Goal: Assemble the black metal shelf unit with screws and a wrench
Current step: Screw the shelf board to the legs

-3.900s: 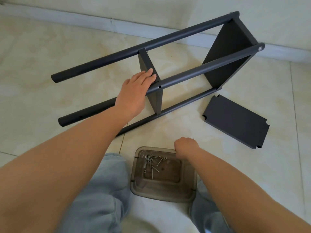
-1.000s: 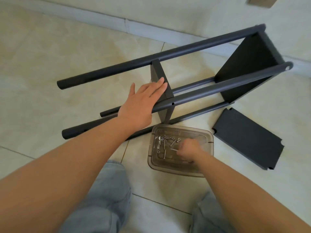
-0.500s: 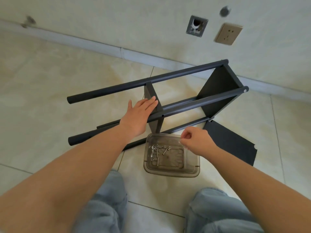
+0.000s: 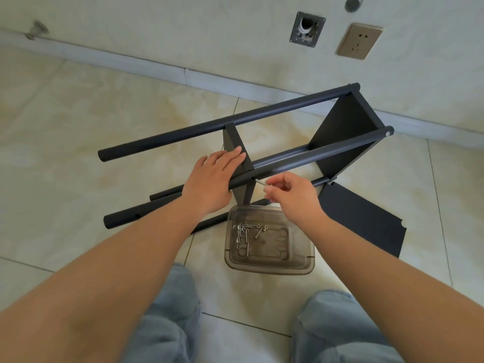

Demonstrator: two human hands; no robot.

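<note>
The shelf unit point(image 4: 262, 142) lies on its side on the tiled floor point(image 4: 78, 153), directly beyond both hands. Four dark posts run from lower left to upper right. Two panels are mounted between the posts: the middle panel point(image 4: 235, 148) under the left hand, and the end panel point(image 4: 343, 132) at the far right end.

Left hand point(image 4: 209, 179): fingers straight and together, palm down. The hand rests flat on the near upper post point(image 4: 314, 155) and on the edge of the middle panel. It holds nothing.

Right hand point(image 4: 290, 195): fingers curled, with thumb and fingertips pinching a single screw point(image 4: 260, 181). The free end of the screw points left toward a small hole point(image 4: 252, 177) in the near upper post, just right of the left hand. The tip is just beside the hole; whether it has entered cannot be told.

A clear brown plastic tray point(image 4: 269, 263) sits on the floor below and between the hands, near the person's knees. It holds a loose group of screws point(image 4: 246, 231) in its left half.

A loose panel point(image 4: 366, 221) lies flat on the floor to the right of the right hand, its near part hidden by the right forearm.

Beyond the shelf unit, the wall carries a socket point(image 4: 359, 41) and a square opening with a pipe point(image 4: 307, 29).
</note>
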